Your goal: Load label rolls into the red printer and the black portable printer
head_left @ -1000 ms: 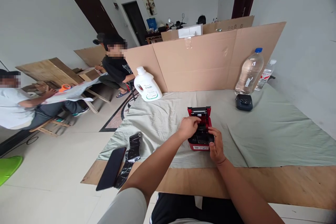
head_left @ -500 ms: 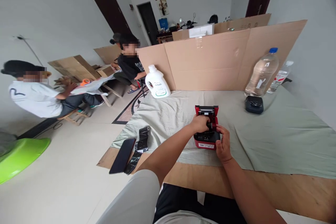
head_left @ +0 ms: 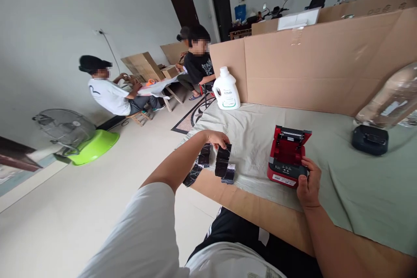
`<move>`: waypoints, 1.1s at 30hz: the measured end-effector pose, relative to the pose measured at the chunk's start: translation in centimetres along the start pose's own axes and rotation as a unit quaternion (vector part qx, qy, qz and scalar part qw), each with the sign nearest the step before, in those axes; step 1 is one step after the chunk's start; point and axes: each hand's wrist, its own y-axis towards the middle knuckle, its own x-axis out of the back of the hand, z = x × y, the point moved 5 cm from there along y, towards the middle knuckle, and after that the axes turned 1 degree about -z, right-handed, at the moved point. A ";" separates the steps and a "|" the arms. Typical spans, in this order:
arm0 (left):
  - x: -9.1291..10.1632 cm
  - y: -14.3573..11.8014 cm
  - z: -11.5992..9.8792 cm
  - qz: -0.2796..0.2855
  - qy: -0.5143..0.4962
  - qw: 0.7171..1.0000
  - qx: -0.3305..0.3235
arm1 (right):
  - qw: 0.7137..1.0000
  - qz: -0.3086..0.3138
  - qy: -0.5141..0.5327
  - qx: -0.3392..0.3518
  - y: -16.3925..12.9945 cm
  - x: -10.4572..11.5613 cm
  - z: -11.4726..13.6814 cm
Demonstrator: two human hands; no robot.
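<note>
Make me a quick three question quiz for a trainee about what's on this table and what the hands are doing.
1. True or false: the lid of the red printer is open.
2. Which hand holds the black strip? A left, B right.
3. What stands at the far left of the cloth, against the cardboard screen?

Key
1. True.
2. A; the right hand grips the printer's near corner.
3. A white jug.
</note>
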 end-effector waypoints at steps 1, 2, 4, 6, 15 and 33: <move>0.0 -0.1 1.5 -0.019 0.027 0.999 0.024 | 1.000 -0.001 -0.001 0.000 0.0 0.0 -0.1; -0.3 0.0 2.7 -0.042 0.052 0.997 0.038 | 1.000 -0.001 -0.003 0.000 0.0 0.0 -0.1; -1.0 0.1 4.2 -0.090 0.090 0.991 0.045 | 1.000 -0.001 -0.009 0.002 -0.1 -0.1 -0.1; -1.7 0.2 4.8 -0.123 0.117 0.985 0.028 | 1.000 0.002 -0.013 0.004 -0.1 -0.1 -0.1; 2.3 -0.9 8.5 -0.262 0.182 0.940 0.121 | 1.000 0.005 -0.022 0.012 0.1 0.0 -0.1; -2.4 -8.6 -10.4 0.104 -0.072 0.972 -0.200 | 0.999 0.001 -0.037 0.006 0.9 0.4 1.8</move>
